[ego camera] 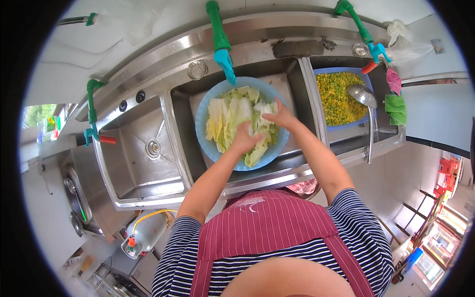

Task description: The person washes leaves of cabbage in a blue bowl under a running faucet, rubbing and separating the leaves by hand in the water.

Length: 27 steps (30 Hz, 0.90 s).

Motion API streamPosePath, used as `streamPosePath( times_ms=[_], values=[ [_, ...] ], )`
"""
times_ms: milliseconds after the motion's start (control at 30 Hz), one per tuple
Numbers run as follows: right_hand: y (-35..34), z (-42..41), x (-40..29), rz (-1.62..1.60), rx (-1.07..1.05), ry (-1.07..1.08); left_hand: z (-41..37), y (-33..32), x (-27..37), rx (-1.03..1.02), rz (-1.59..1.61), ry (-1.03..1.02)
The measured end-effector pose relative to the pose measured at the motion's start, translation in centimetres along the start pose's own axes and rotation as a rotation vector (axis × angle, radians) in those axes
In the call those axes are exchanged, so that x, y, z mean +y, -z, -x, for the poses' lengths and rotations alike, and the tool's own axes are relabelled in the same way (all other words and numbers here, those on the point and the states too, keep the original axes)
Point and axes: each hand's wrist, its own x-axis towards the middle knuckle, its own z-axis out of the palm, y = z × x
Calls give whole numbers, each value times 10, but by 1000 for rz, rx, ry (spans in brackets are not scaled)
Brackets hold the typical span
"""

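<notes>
A light-blue plastic basin [203,139] stands in the middle sink bowl, full of pale green and yellow napa cabbage leaves [234,111]. My left hand [246,139] is down among the leaves near the basin's front, thumb and fingers spread around some of them. At the basin's right side, my right hand [282,114] grasps a bunch of whitish leaves, thumb on the left and fingers beyond. Some fingertips are hidden in the cabbage. Directly above the basin's back rim hangs the blue spout of a tap [225,67] on a green pipe.
In the right sink bowl, a blue tub [365,76] holds chopped green and yellow vegetables [334,98]; a perforated ladle [362,95] rests across it. A left sink bowl [143,148] shows its drain. Green and pink cloths [395,109] hang at right. A gas cylinder [148,230] stands lower left.
</notes>
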Motion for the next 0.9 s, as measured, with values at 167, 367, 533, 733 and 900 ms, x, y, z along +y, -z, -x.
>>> streamPosePath(
  times_ms=[167, 367, 533, 733, 900],
  values=[
    [-14, 5, 2, 443, -19, -160, -35, 0, -42, -16, -51, 261],
    [-65, 63, 13, 733, -503, -332, -43, -20, -19, 129, -535, 475],
    [-64, 59, 28, 560, -374, -341, -72, -16, -78, 108, -574, 432],
    [11, 78, -18, 508, -295, -208, -54, 42, -109, -144, 322, 326],
    [22, 98, -66, 550, -117, -181, -15, 58, -62, -96, 568, 506]
  ],
)
